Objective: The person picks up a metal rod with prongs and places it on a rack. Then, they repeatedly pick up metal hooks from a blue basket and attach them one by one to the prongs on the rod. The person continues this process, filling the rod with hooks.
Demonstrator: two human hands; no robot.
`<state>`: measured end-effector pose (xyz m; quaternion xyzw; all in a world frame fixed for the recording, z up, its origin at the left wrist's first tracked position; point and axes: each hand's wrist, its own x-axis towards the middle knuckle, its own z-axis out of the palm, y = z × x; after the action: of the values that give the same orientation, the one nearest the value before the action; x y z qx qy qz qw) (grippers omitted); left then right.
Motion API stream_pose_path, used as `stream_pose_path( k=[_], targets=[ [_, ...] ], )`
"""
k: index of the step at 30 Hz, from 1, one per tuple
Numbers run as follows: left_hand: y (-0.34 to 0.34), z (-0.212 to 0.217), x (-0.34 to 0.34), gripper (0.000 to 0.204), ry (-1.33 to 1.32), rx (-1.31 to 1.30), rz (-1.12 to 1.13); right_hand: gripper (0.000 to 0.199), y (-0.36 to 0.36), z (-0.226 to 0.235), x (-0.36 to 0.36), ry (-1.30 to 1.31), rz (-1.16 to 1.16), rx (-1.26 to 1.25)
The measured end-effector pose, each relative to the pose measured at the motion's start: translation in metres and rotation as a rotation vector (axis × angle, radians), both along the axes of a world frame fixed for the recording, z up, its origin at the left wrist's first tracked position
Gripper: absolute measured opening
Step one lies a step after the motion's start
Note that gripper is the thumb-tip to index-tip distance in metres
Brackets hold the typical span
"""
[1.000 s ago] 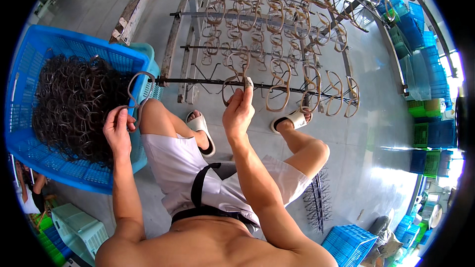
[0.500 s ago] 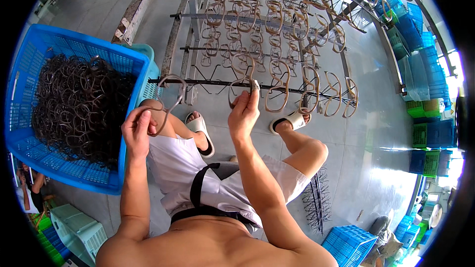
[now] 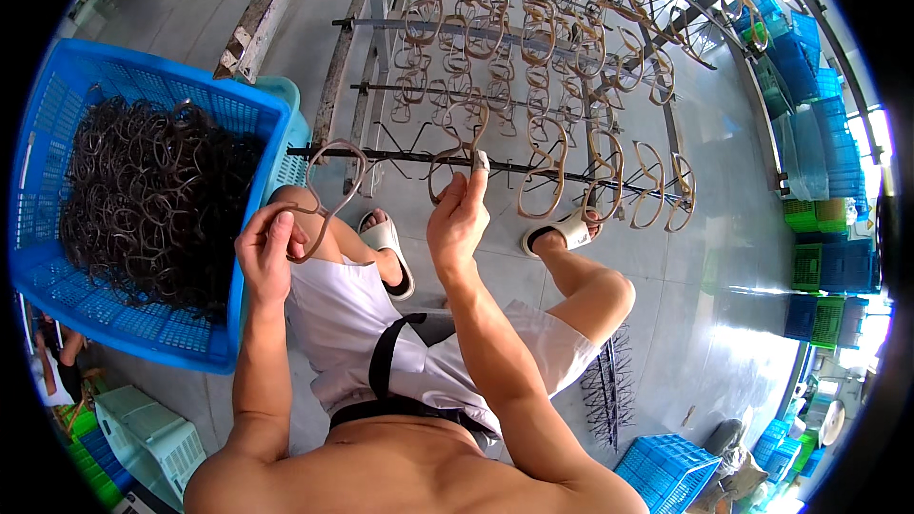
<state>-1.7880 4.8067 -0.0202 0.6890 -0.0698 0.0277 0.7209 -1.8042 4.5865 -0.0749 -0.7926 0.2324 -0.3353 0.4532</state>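
Between the thumb and fingers of my left hand point(image 3: 267, 246) is a brown eyeglass frame point(image 3: 361, 169), held by its lower rim to the left of the black hooked rod's middle. My right hand point(image 3: 459, 224) is closed at the lower rim of a second eyeglass frame point(image 3: 484, 119), which stands at the rod point(image 3: 400, 158). The index finger, with a white wrapping on its tip, points up against the rod. Part of that lower rim is hidden by my fingers. Several more eyeglass frames point(image 3: 564, 164) hang on the rod to the right.
A blue basket point(image 3: 143, 347) piled with dark eyeglass frames point(image 3: 152, 205) stands at my left. Beyond the rod is a metal rack point(image 3: 378, 0) with rows of hung frames. Hooked rods point(image 3: 609, 390) lie on the floor at lower right, near a blue crate point(image 3: 666, 471).
My right hand has shifted slightly left along the rod, together with the frame at its fingers. My left hand still holds its frame, almost unmoved. The view has shifted a little.
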Motion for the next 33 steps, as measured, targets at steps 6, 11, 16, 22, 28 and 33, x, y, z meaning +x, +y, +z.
stream_pose_path(
  k=[6, 11, 16, 22, 28, 33],
  targets=[
    [-0.005, 0.002, -0.002, 0.018, 0.026, -0.012, -0.002, 0.023, -0.007, 0.004, -0.003, -0.012, -0.001, -0.003],
    [-0.011, 0.007, -0.006, 0.019, 0.022, -0.029, -0.035, 0.029, -0.009, 0.010, -0.006, 0.005, 0.002, 0.097],
    [-0.006, 0.023, -0.010, 0.016, -0.049, 0.129, -0.312, 0.039, -0.006, 0.032, -0.035, 0.048, -0.123, -0.417],
    [0.002, 0.041, 0.008, 0.013, -0.022, 0.139, -0.731, 0.021, 0.003, 0.072, -0.067, 0.065, 1.079, 0.238],
    [0.046, 0.036, 0.046, 0.041, 0.065, 0.307, -0.116, 0.022, 0.013, 0.056, -0.044, -0.057, 0.563, 0.757],
    [0.030, 0.040, 0.022, 0.026, 0.208, 0.353, -0.789, 0.011, 0.027, 0.067, -0.030, 0.125, 0.981, 0.320]
  ],
)
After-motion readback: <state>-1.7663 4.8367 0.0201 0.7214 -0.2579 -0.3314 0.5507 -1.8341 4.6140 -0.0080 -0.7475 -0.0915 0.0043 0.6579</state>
